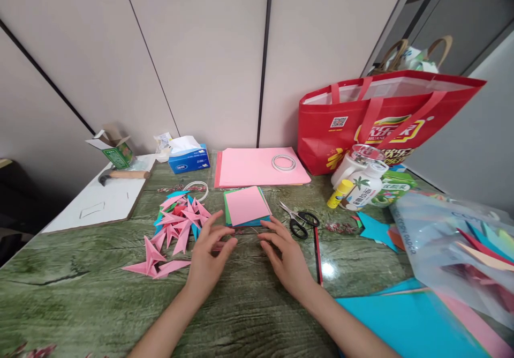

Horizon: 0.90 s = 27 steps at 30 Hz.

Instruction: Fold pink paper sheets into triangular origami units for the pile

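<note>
A stack of small square paper sheets (249, 205), pink on top with green and blue edges beneath, lies in front of my hands. My left hand (211, 245) hovers at its lower left, fingers apart and holding nothing. At the lower right of the stack is my right hand (283, 245), fingers spread, its fingertips near the stack's corner; I cannot tell whether they touch. Left of my left hand sits a pile of folded paper stars (182, 221), mostly pink. One pink folded star (155, 264) rests apart, nearer to me. Black-handled scissors (297, 221) lie right of the stack.
Behind the stack are large pink sheets (249, 168) with a tape roll (283, 162). A red-and-black pencil (318, 256), yellow glue stick (340, 194), white bottle (363, 186) and red bag (321, 133) stand or lie right. A hammer (128, 174) lies on a white board (108, 200).
</note>
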{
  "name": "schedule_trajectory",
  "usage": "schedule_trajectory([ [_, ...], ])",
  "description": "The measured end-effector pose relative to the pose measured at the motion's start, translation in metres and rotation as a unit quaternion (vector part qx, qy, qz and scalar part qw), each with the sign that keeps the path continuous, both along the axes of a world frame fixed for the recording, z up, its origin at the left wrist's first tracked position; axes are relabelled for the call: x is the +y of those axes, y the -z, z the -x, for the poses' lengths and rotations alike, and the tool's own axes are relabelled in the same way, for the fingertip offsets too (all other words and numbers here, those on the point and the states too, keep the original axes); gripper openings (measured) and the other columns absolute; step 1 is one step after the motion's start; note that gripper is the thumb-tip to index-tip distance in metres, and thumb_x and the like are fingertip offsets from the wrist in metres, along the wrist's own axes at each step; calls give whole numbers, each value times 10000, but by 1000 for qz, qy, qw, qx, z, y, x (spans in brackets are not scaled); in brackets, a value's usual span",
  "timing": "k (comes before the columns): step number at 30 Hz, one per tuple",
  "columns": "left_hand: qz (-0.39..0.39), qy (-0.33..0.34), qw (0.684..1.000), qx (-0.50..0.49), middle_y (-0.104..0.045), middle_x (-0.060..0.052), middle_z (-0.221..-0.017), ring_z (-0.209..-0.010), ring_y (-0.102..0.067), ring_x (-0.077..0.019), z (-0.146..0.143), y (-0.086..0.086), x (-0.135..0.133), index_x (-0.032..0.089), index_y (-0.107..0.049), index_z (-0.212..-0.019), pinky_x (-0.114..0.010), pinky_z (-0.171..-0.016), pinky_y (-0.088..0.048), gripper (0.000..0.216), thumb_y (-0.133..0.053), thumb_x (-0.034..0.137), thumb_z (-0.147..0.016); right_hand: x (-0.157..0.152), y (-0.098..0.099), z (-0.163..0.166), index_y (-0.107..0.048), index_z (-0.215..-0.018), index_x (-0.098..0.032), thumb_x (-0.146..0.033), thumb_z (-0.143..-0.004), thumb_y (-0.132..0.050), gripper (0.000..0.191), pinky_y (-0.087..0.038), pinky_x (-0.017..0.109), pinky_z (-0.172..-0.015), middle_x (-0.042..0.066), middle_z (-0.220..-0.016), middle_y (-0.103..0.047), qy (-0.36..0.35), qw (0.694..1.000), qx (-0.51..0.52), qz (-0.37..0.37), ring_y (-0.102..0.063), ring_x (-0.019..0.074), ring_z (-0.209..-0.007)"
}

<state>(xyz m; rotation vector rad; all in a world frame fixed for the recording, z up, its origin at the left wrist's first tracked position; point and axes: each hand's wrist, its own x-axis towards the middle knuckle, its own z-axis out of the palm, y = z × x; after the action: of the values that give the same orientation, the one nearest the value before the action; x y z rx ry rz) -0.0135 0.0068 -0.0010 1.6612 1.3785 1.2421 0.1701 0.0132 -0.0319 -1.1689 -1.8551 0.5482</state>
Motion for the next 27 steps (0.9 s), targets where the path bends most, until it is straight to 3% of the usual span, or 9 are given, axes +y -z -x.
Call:
schedule_trajectory([
  [2, -92, 18, 982, 166, -334, -82, -1366, -1207, -352, -290, 1, 7, -1, 210, -607, -933, -486, -914, -393, 173, -525, 235, -783, -1, 0, 1, -602, -913, -201, -145, -816, -438, 199, -335, 450, -970, 89, -1146, -538, -7, 1000, 4, -1, -347, 231, -1208],
  [5, -140, 77, 939, 306, -257, -93, -1412, -1309, -96, -285, 3, 13, 2, 179, -563, -979, -541, -1005, -234, 188, -473, 188, -814, -4, -1, 2, -607, -903, -207, -138, -812, -438, 204, -343, 450, -961, 87, -1133, -550, -23, 1000, 15, 5, -353, 229, -1208],
  [9, -140, 107, 906, 386, -304, -111, -1392, -1312, -76, -274, 5, 19, 5, 165, -508, -1059, -564, -1018, -178, 245, -461, 195, -820, -6, -2, 5, -615, -899, -207, -124, -805, -443, 213, -353, 437, -955, 84, -1105, -571, -43, 999, 24, 16, -383, 220, -1191],
  [13, -142, 106, 899, 400, -400, -112, -1337, -1307, -127, -252, 6, 24, 6, 182, -335, -1259, -561, -1022, -176, 448, -450, 211, -827, -7, 1, 7, -616, -895, -201, -99, -797, -442, 224, -371, 420, -943, 83, -1069, -585, -52, 998, 17, 16, -421, 211, -1155],
  [16, -157, 96, 907, 379, -420, -117, -1320, -1307, -132, -241, 7, 26, 7, 184, -265, -1300, -546, -1025, -188, 499, -439, 204, -833, -7, 2, 9, -618, -892, -185, -89, -794, -439, 226, -383, 403, -937, 92, -1040, -590, -54, 998, 11, 13, -441, 204, -1128],
  [23, -185, 78, 917, 346, -483, -109, -1254, -1277, -244, -247, 8, 26, 6, 196, -336, -1249, -549, -1018, -226, 420, -425, 177, -839, -4, 1, 12, -616, -892, -198, -72, -775, -448, 241, -399, 398, -918, 87, -1013, -587, -57, 998, 9, 13, -479, 203, -1068],
  [27, -192, 103, 912, 348, -458, -118, -1277, -1259, -291, -235, 6, 28, 3, 174, -386, -1214, -489, -990, -333, 366, -389, 149, -849, -5, 5, 13, -612, -909, -199, -69, -768, -445, 255, -382, 415, -934, 89, -1025, -581, -66, 998, -16, 1, -443, 214, -1110],
])
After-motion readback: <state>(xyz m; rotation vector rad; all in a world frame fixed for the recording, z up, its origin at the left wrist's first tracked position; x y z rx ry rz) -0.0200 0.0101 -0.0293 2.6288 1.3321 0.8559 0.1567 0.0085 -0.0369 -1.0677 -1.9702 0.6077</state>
